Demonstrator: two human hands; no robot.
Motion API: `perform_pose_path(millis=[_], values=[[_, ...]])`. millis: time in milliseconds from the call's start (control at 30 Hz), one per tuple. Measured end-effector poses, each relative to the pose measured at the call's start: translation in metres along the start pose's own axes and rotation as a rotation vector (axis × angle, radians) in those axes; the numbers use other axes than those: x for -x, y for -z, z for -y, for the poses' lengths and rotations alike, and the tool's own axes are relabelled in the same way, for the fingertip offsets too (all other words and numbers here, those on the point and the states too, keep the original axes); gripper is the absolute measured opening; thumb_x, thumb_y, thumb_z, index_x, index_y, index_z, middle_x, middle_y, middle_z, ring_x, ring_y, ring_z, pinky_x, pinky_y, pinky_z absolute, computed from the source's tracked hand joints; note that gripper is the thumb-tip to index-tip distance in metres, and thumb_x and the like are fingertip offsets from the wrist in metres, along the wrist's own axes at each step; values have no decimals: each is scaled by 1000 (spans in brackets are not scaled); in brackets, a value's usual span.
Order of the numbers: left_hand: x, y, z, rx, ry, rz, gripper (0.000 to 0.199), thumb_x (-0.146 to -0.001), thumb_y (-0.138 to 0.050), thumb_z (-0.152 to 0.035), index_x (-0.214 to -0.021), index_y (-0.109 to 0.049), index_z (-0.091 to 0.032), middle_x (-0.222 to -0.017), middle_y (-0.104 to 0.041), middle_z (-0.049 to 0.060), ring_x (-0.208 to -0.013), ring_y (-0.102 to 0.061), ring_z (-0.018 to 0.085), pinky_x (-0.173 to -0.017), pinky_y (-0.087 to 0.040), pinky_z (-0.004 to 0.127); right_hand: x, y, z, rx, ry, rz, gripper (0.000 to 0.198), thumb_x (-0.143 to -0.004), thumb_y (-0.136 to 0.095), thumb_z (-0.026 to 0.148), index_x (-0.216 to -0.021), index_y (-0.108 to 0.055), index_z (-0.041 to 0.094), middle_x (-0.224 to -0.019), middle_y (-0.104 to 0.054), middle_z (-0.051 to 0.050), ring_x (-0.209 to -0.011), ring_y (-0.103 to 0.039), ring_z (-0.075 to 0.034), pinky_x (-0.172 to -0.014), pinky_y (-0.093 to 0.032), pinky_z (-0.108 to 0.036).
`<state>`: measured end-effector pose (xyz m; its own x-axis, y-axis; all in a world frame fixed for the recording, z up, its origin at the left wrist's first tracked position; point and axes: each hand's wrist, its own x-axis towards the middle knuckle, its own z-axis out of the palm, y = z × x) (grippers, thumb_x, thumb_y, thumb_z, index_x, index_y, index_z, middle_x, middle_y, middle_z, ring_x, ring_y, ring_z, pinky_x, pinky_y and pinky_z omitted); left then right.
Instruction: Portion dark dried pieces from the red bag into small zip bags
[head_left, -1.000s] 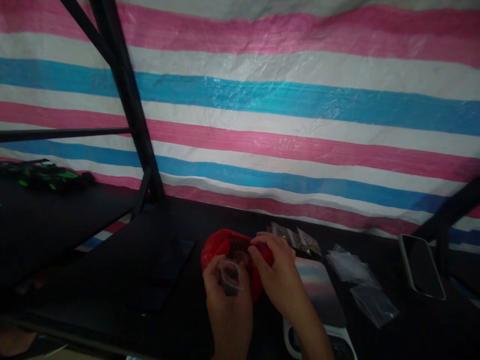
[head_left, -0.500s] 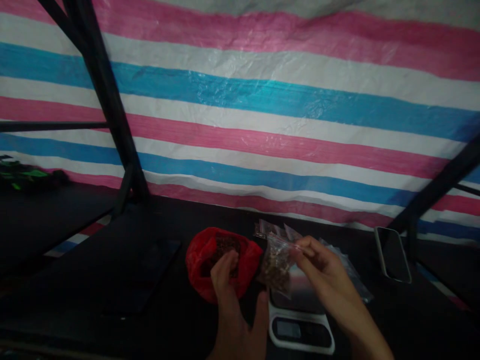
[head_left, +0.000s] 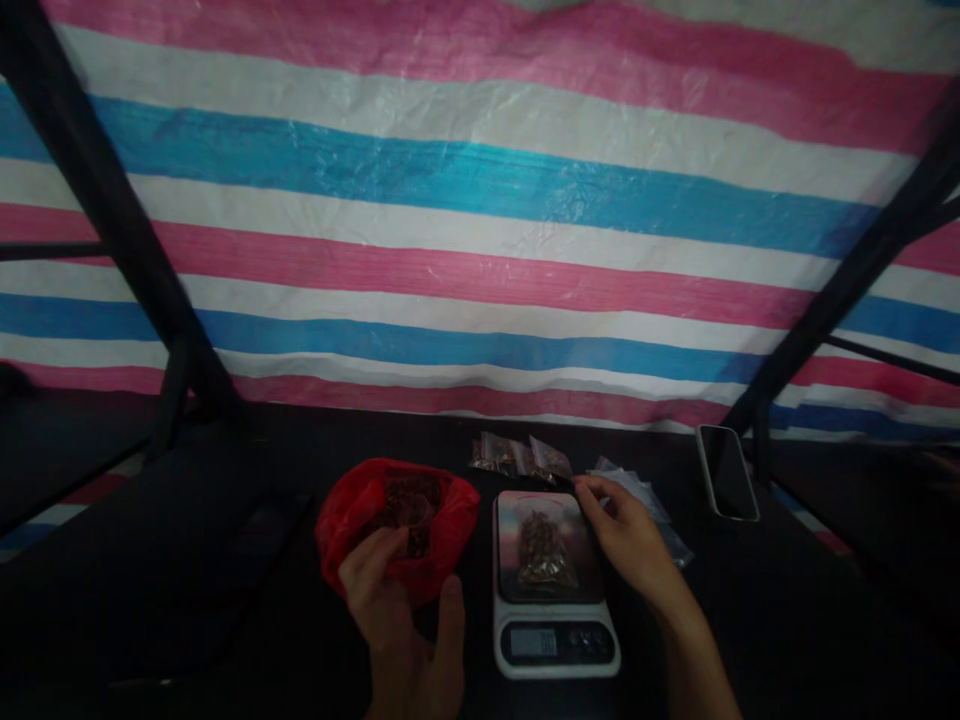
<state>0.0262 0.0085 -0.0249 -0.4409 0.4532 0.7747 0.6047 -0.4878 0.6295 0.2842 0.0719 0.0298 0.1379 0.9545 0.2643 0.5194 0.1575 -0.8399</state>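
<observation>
A small clear zip bag of brown pieces lies on the plate of the white kitchen scale, whose display is lit but too blurred to read. My right hand is at the scale's upper right edge, off the bag, with fingers loosely extended and nothing visible in them. To the left sits a red plastic bag, its mouth spread wide around dark brown pieces. My left hand is over the red bag's near rim, thumb and fingers apart; its fingertips partly cover the contents.
Several filled small bags lie behind the scale. Flat clear bags are to its right, and a phone lies farther right. Dark metal posts flank the black table before a striped sheet.
My right hand has let go of the filled zip bag, which now lies on the scale. The scale's display has lit up. My view has shifted right.
</observation>
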Motion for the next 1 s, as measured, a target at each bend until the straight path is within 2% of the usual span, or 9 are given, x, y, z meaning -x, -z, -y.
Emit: perform_pose_path(millis=[167,333,400,533,667,800,1000], values=[[-2,-1,3,-79,-207,14,46,-83,-74,-23,-125,-56,-23,-117,-59,7,-102,-63,24,-80,-56,37,-2,4,-4,-32,5,29,45,-90,-59,59,-95,-80,20,-96,-81,-11,-92,-72,-30,-86,-53,-41],[-5,-1,-3,-82,-238,47,50,-83,-72,-18,-129,-55,-24,-116,-58,9,-101,-62,26,-78,-57,39,-3,1,-4,-53,19,57,39,-90,-61,54,-95,-80,21,-97,-82,-10,-94,-74,-31,-89,-54,-42],[-6,-2,-10,-72,-213,53,49,-84,-70,-17,-130,-54,-27,-116,-57,10,-101,-61,26,-76,-56,40,-3,0,-5,-60,27,62,37,-90,-61,54,-94,-79,22,-99,-82,-10,-96,-74,-31,-89,-54,-42],[-8,-5,-25,-6,-89,-25,44,-85,-68,-21,-127,-55,-27,-113,-54,8,-100,-61,27,-77,-55,41,-3,-1,-6,-63,40,59,35,-90,-61,53,-92,-79,23,-101,-82,-11,-101,-73,-32,-94,-53,-43],[-10,-4,-25,-16,-109,6,41,-83,-70,-21,-122,-57,-28,-109,-55,7,-97,-61,26,-77,-55,41,-3,-1,-6,-50,42,65,34,-90,-61,51,-92,-79,22,-100,-81,-11,-100,-73,-32,-95,-52,-45],[-11,-5,-27,-19,-53,-40,34,-85,-69,-23,-117,-58,-28,-110,-55,6,-97,-61,26,-79,-55,41,-3,-2,-4,-38,44,74,33,-90,-60,49,-94,-80,23,-102,-81,-11,-103,-72,-32,-97,-50,-46],[-14,-5,-32,-33,-80,-50,33,-87,-67,-24,-118,-56,-23,-110,-55,6,-98,-61,24,-82,-54,39,-3,-5,-4,-13,32,86,36,-90,-59,50,-97,-81,22,-104,-79,-12,-103,-71,-32,-97,-50,-45]])
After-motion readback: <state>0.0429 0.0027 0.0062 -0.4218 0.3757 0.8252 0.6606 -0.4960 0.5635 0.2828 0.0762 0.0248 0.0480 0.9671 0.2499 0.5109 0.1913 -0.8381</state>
